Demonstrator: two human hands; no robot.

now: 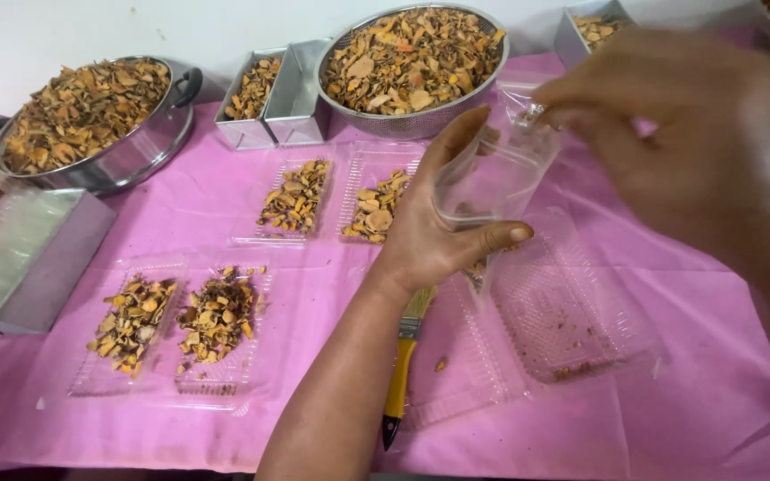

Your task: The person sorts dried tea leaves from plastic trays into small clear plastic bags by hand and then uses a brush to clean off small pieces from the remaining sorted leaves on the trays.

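My left hand [434, 227] grips a clear plastic bag [492, 178] above the pink table, thumb on its lower edge. At the bag's top corner my right hand [688, 134], blurred, pinches the plastic. Below the bag lies an open clear plastic clamshell tray [563, 312] with a few orange crumbs in it. A yellow-handled brush [403, 356] lies under my left forearm.
Several clear trays [216, 321] filled with dried orange-brown slices lie on the pink cloth [296, 294]. A steel pot [91, 120] and a steel colander [412, 62] are heaped with the same slices. Small metal tins [274, 98] stand between them; a metal box [24, 258] sits at the left.
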